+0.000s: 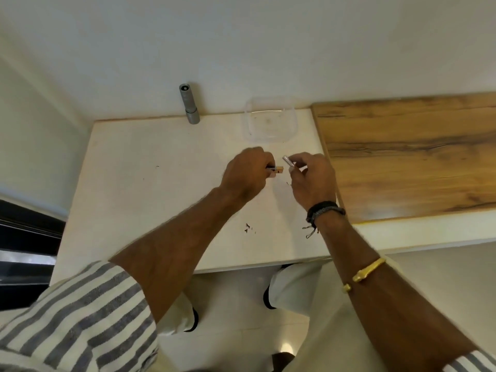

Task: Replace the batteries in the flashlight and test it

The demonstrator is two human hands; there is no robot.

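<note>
Nearest the camera are two grey-and-white striped sleeves, the left sleeve (pixel 80 318) pushed up the forearm and the right sleeve (pixel 469 362) cut off at the frame's corner. The right forearm carries one gold bangle (pixel 369 269), and one dark thread bracelet (pixel 324 209) sits at the wrist. Below the arms, pale trouser legs and dark footwear show only in part under the near edge of the white desk (pixel 150 162). A small scatter of dark specks (pixel 247 228) lies on the desk between the forearms. Both hands hover over the middle of the desk, close together but apart. The left hand (pixel 248 170) has its grip curled round a black-and-copper battery (pixel 274 169), only the end of which pokes out past the fingers; whether a second one lies beneath it cannot be told. The right hand (pixel 312 181) pinches one silvery cylinder (pixel 287 160) in a narrow grip of thumb and fingertips, its free end pointing toward the left hand; it is too blurred to name further. Beyond the hands stands one clear plastic container (pixel 269 127), its walls hard to make out against the white. One grey flashlight (pixel 189 104) stands upright at the far edge against the wall, well apart from both hands, with open desk to the left and in front of it. One wood-grain panel (pixel 408 154) adjoins the desk's right side, running out of frame.
</note>
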